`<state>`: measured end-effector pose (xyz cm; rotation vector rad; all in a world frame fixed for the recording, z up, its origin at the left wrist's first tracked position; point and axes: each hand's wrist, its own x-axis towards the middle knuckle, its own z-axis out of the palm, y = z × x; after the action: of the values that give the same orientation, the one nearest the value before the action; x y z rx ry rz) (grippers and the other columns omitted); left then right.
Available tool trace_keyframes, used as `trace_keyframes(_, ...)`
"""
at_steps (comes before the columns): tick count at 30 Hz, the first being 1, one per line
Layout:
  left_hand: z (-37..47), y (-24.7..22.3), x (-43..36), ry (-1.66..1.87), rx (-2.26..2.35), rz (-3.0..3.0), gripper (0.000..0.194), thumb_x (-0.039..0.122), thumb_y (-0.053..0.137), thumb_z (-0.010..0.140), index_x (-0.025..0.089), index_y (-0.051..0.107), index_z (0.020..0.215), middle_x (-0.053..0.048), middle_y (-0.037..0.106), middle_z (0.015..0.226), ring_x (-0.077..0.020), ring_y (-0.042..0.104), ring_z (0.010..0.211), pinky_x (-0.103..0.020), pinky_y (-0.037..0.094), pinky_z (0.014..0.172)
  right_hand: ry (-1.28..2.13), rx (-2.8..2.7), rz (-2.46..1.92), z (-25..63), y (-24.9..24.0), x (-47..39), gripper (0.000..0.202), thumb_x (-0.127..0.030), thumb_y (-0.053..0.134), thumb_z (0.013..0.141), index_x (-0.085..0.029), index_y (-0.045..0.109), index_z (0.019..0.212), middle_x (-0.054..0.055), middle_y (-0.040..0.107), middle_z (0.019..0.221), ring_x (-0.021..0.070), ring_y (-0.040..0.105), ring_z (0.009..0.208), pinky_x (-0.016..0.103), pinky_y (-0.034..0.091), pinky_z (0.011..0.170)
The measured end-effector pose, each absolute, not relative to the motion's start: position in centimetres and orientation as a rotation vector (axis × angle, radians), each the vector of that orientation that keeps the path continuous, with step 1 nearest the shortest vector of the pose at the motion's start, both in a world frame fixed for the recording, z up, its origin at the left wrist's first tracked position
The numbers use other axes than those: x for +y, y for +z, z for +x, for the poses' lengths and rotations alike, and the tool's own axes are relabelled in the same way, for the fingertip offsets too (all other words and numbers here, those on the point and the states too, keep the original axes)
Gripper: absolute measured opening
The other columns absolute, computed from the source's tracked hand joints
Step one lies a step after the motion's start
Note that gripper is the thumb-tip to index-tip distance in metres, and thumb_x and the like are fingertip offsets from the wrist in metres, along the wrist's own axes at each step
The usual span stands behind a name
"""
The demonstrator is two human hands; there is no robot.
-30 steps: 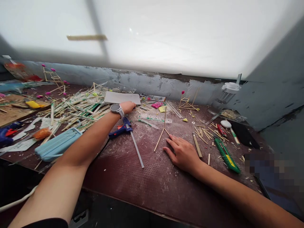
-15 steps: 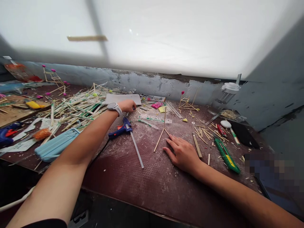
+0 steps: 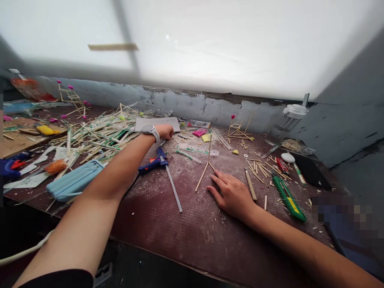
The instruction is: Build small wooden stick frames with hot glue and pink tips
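My left hand, with a watch on its wrist, reaches to the far side of the table beside a pale flat board. Its fingers are curled together and pointing down; whatever they may hold is hidden. Just nearer lies a blue glue gun, a clear glue stick stretching out from it. My right hand rests on the tabletop, fingers spread. Its index fingertip meets the end of a thin wooden stick in a three-legged stick frame, with one stick standing up.
Piled sticks and a light-blue case are at left. On the right lie a wooden rod, cut sticks, a green utility knife and a black flat object. A clear jug stands at the wall.
My left wrist and forearm have shifted slightly right and farther away, the fingers still curled. My right hand and the stick frame stay put; the view has moved a little.
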<state>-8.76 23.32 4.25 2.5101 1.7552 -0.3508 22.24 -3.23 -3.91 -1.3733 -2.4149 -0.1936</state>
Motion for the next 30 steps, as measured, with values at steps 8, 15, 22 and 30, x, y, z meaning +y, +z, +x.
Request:
trace_keyframes(8, -8.7, 4.7, 23.0, -0.379, 1.775, 2.477, 0.032, 0.035, 0.081, 0.08, 0.018, 0.08, 0.106, -0.007, 0.08, 0.107, -0.0275, 0.072, 0.105, -0.028, 0.052, 0.091, -0.21, -2.409, -1.353, 22.2, -3.9, -3.3, 0.044, -0.041, 0.054, 0.106, -0.009, 0.074, 0.129, 0.021, 0.07, 0.139, 0.0319, 0.071, 0.127, 0.047, 0.057, 0.11)
trace_keyframes(15, -8.8, 5.0, 22.0, -0.452, 1.71, 2.468, 0.04, 0.041, 0.067, 0.102, 0.016, 0.062, 0.134, -0.01, 0.065, 0.134, -0.0272, 0.067, 0.115, -0.048, 0.06, 0.096, -0.208, -2.414, -1.351, 22.2, -3.9, -3.2, 0.043, -0.04, 0.055, 0.106, -0.009, 0.074, 0.129, 0.021, 0.07, 0.139, 0.0322, 0.071, 0.126, 0.047, 0.057, 0.11)
trace_keyframes(22, -7.4, 5.3, 20.9, -0.276, 1.609, 2.549, 0.038, 0.04, 0.066, 0.102, 0.018, 0.064, 0.132, -0.01, 0.065, 0.134, -0.0259, 0.067, 0.115, -0.047, 0.06, 0.097, -0.206, -2.404, -1.359, 22.2, -4.1, -3.1, 0.043, -0.041, 0.054, 0.106, -0.011, 0.074, 0.13, 0.02, 0.069, 0.14, 0.0316, 0.071, 0.127, 0.047, 0.057, 0.11)
trace_keyframes(30, -1.1, 5.1, 18.2, -0.031, 1.055, 2.559, 0.026, 0.021, 0.07, 0.086, 0.017, 0.08, 0.11, -0.003, 0.083, 0.099, -0.0174, 0.075, 0.088, -0.025, 0.055, 0.081, -0.221, -2.397, -1.346, 22.2, -4.1, -3.1, 0.043, -0.04, 0.054, 0.106, -0.01, 0.075, 0.129, 0.021, 0.07, 0.139, 0.032, 0.071, 0.126, 0.047, 0.056, 0.11)
